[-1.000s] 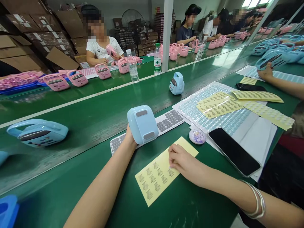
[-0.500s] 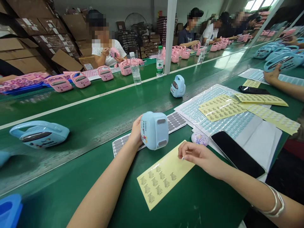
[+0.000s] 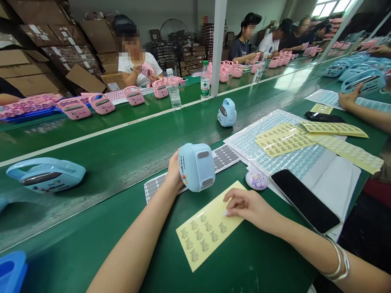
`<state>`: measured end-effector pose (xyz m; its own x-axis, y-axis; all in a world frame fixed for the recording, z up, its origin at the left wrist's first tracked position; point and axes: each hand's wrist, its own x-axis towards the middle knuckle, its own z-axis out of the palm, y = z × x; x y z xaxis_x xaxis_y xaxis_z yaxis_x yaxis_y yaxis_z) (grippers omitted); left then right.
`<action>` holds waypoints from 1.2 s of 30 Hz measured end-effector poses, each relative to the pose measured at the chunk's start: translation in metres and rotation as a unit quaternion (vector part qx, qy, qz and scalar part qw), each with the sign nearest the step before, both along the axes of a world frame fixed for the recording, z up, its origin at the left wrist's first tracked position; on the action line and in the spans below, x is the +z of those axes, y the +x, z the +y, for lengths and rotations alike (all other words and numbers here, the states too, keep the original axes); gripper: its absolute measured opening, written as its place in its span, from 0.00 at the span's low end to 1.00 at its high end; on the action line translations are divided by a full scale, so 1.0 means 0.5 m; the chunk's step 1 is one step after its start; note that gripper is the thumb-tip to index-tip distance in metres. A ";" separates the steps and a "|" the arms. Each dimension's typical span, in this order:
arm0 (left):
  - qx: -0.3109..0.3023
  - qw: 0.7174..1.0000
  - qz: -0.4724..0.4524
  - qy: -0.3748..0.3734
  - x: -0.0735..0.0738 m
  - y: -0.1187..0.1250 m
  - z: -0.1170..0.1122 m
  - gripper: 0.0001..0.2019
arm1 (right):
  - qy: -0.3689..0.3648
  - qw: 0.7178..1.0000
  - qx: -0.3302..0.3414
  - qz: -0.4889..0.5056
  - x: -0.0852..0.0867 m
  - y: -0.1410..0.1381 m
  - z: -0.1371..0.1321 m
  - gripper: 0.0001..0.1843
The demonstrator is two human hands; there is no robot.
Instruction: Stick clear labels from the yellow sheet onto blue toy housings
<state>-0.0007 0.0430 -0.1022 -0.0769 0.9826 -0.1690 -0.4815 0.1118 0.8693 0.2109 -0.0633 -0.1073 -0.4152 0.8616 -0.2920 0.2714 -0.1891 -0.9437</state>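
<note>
Fingertips of the right hand (image 3: 249,207) have dropped back, pinched, onto the yellow label sheet (image 3: 207,226) at the counter's (image 3: 122,162) six o'clock, while the left hand (image 3: 174,173) keeps gripping the blue device (image 3: 197,166) raised just beyond at twelve.

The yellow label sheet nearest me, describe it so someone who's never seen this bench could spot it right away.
Start at the green workbench and find the pale blue device held up in the left hand. Just below it a yellow label sheet lies flat by itself, with the right hand on its upper corner. Unlike the yellow sheets farther right, it lies directly on the green surface, not on clear film.
</note>
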 end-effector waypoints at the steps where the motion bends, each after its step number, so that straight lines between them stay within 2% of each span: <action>1: -0.004 1.000 0.015 0.017 -0.005 0.001 0.002 0.12 | -0.008 1.000 -0.003 0.008 -0.003 0.002 0.002 0.09; 6: -0.023 0.992 0.080 0.094 -0.029 0.000 0.012 0.11 | -0.016 1.000 0.010 0.014 -0.007 0.005 0.005 0.06; 12: -0.014 0.995 0.064 0.078 -0.026 -0.001 0.009 0.10 | -0.031 0.999 0.013 -0.006 0.010 -0.007 -0.005 0.05; 14: -0.008 0.996 0.059 0.066 -0.023 -0.001 0.008 0.10 | -0.014 0.999 0.021 -0.029 0.018 -0.015 -0.010 0.02; 19: -0.010 0.995 0.068 0.075 -0.023 0.000 0.008 0.09 | 0.059 0.988 0.043 -0.133 0.032 -0.039 -0.019 0.08; 26: -0.011 0.994 0.075 0.083 -0.021 0.001 0.007 0.09 | 0.091 0.968 0.086 -0.217 0.039 -0.043 -0.008 0.11; 31: -0.015 0.994 0.071 0.079 -0.024 0.000 0.008 0.08 | 0.110 0.963 0.096 -0.226 0.013 -0.042 -0.014 0.11; 36: -0.010 0.993 0.070 0.091 -0.029 -0.001 0.010 0.10 | 0.277 0.930 0.075 -0.231 -0.032 -0.046 -0.054 0.11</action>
<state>-0.0013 0.0479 -0.1166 -0.0665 0.9976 0.0216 -0.3545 -0.0439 0.9340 0.1881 -0.0903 -0.1234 -0.4837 0.8752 0.0022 0.6564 0.3645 -0.6605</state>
